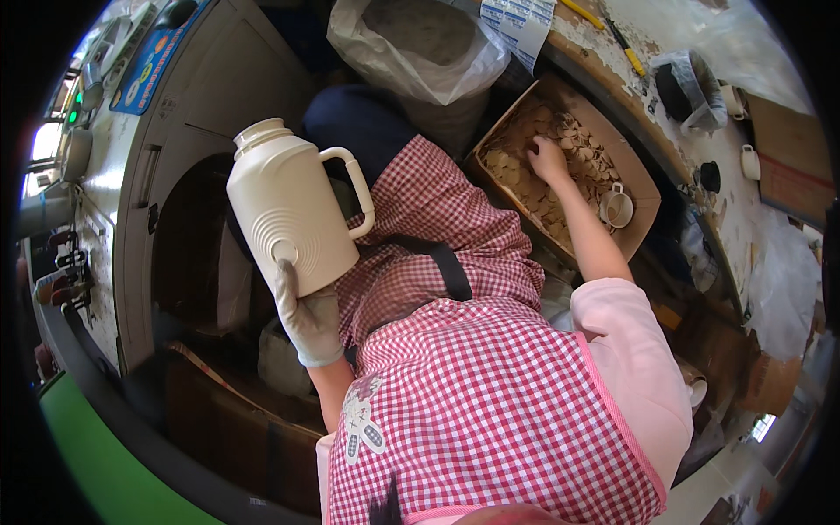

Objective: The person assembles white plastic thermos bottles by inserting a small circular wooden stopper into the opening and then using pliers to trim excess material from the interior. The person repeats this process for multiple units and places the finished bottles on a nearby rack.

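Observation:
My left hand [311, 324], in a pale work glove, is wrapped round the lower part of a cream thermos jug [284, 210]. The jug tilts slightly, its neck pointing away from me and its loop handle on the right. Bare and reaching forward, my right hand [549, 161] is in a cardboard box [637, 175] among many small flat tan pieces [573, 140]. Its fingers curl together at the pieces; what lies between them is too small to make out. A white cup [616, 208] rests in the box, close to my right forearm.
Beyond my knees stands a white plastic sack [420, 52] with grey contents. A worn workbench [639, 96] runs along the right, bearing a yellow-handled tool [632, 61] and a bagged black container [687, 92]. On the left is a grey cabinet [197, 87].

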{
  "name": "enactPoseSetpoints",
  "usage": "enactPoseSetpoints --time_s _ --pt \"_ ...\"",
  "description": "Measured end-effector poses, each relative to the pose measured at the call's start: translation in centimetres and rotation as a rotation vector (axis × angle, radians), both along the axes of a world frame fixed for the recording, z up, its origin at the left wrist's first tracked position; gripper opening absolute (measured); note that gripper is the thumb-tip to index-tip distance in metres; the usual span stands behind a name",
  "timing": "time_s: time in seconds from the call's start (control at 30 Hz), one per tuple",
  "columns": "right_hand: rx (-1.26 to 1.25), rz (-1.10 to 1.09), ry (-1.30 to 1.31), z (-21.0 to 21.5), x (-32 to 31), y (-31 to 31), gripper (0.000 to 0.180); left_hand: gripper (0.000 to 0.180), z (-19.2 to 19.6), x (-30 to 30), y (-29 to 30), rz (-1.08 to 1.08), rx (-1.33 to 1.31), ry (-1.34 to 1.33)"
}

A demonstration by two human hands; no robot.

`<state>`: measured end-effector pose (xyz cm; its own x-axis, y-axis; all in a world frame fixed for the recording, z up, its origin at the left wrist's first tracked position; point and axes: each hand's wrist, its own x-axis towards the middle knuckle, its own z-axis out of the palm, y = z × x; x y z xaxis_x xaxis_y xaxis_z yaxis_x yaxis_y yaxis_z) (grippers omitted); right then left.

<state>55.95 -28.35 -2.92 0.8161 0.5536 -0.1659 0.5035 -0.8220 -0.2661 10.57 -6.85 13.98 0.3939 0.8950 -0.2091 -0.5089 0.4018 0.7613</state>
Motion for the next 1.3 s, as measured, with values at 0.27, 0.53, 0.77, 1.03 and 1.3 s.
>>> enactPoseSetpoints --time_s 0.27,0.53,0.77,1.03,1.3 --pt "0.030 -0.113 0.035 -2.1 -0.3 1.5 0.033 0.053 3.2 2.2 0.1 0.040 -0.180 -0.024" --pt "0.002 -0.011 -0.129 -1.5 1.5 0.4 0.027 0.065 0.3 -0.2 0.8 0.117 0.137 0.395" --pt "0.498 0.084 -0.060 9.5 -2.9 2.3 0.017 0.065 1.0 0.7 0.2 0.144 0.044 0.289" --pt "0.503 0.580 0.107 12.8 -15.3 11.0 0.018 0.048 2.6 1.6 0.2 0.111 -0.337 -0.028" --pt "0.347 0.174 1.013 12.4 -11.8 13.9 0.022 0.051 1.6 0.5 -0.9 -0.011 0.156 0.456"
